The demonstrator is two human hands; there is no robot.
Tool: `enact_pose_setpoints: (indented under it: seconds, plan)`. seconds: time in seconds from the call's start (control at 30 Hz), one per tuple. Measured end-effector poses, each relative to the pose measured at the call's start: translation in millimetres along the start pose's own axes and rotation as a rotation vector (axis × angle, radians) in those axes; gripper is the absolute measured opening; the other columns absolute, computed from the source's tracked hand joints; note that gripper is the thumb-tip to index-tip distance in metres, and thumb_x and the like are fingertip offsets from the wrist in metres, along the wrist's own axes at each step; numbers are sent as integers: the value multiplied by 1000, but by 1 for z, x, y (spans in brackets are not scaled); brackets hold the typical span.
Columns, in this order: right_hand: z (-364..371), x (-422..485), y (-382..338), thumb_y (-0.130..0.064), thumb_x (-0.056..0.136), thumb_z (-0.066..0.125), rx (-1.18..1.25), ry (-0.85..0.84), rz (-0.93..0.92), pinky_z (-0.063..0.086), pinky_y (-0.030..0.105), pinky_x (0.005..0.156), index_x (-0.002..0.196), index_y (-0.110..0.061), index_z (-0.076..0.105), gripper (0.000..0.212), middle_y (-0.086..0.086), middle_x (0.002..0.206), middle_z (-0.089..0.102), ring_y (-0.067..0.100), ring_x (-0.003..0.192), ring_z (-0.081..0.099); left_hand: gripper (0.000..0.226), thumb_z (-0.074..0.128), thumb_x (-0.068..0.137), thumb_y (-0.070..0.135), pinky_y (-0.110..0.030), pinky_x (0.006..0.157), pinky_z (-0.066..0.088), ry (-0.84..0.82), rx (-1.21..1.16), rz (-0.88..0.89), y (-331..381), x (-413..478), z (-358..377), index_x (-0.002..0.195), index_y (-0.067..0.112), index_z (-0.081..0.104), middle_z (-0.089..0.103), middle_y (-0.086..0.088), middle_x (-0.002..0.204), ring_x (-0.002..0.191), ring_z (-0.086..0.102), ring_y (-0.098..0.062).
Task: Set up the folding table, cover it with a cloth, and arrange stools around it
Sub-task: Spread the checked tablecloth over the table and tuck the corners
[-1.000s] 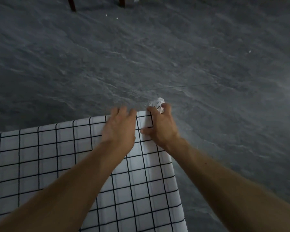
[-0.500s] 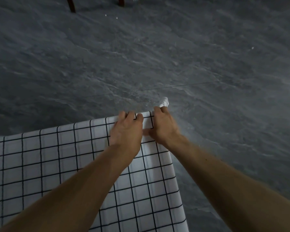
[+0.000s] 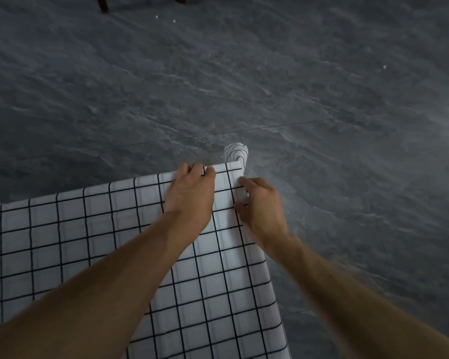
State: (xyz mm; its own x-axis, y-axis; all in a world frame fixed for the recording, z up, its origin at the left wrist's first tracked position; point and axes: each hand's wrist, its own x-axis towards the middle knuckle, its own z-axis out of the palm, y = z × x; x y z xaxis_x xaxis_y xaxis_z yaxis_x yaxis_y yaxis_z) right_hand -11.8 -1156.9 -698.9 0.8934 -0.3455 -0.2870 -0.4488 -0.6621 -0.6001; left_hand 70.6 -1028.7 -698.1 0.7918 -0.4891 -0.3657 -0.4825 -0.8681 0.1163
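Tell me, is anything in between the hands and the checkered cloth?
No. The left hand lies flat on the checkered cloth at its far edge, and the right hand touches its corner. Nothing visible is between them.

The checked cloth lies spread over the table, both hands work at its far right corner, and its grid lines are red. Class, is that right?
Not quite. The head view shows the cloth has black grid lines on white. Both the left hand and right hand are at its far right corner.
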Motion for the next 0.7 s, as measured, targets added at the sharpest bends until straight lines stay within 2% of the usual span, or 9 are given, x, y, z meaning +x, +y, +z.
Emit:
enact_pose_setpoints:
  seconds: [0.07,0.17,0.23,0.33,0.43,0.5,0.6,0.7]
  plan:
    - [0,-7,0,6,76,55,2,25,-13,54,40,67,91,-7,63,21,6,98,59,23,78,60,78,78,77,16,-32,88,43,-1,-8,3,0,1,0,142,19,35,41,0,137,123,33,-23]
    - [1,-24,5,4,78,50,21,43,-9,50,37,62,77,-10,58,16,1,88,55,20,71,55,77,77,78,14,-33,91,43,-15,20,19,2,0,0,143,15,35,40,-4,138,124,32,-26]
    - [3,-37,8,3,82,51,36,47,30,50,33,66,84,-8,64,17,0,92,58,20,76,57,77,76,80,16,-35,94,43,-23,21,23,2,-1,1,144,13,33,39,-6,139,125,31,-28]
    - [9,-58,17,5,83,55,-26,87,5,53,38,70,88,-4,67,15,7,92,59,23,75,59,76,74,82,21,-38,102,41,-38,7,48,0,-2,0,146,12,32,35,-8,145,131,28,-30]
    - [13,-83,26,4,85,59,-11,113,49,55,40,74,94,-3,70,16,9,96,61,24,78,62,80,72,83,10,-41,108,37,-3,-18,52,0,-13,-1,148,14,26,17,-12,156,141,16,-31]
    - [16,-101,30,5,85,60,-12,128,63,56,42,72,96,-4,72,19,10,96,62,26,75,63,80,70,82,4,-41,108,35,76,26,149,7,-32,3,148,16,27,8,-11,159,145,8,-31]
    - [18,-128,36,1,86,60,15,155,72,55,41,68,95,-8,73,18,10,94,63,27,71,62,63,66,83,10,-39,106,35,90,54,365,31,-77,24,141,18,42,18,-7,157,141,14,-27]
    - [22,-155,42,4,82,57,14,144,78,53,41,68,92,-10,74,25,9,94,63,25,74,62,58,63,81,13,-38,106,36,18,-4,474,58,-130,47,136,18,48,33,-4,148,133,24,-24]
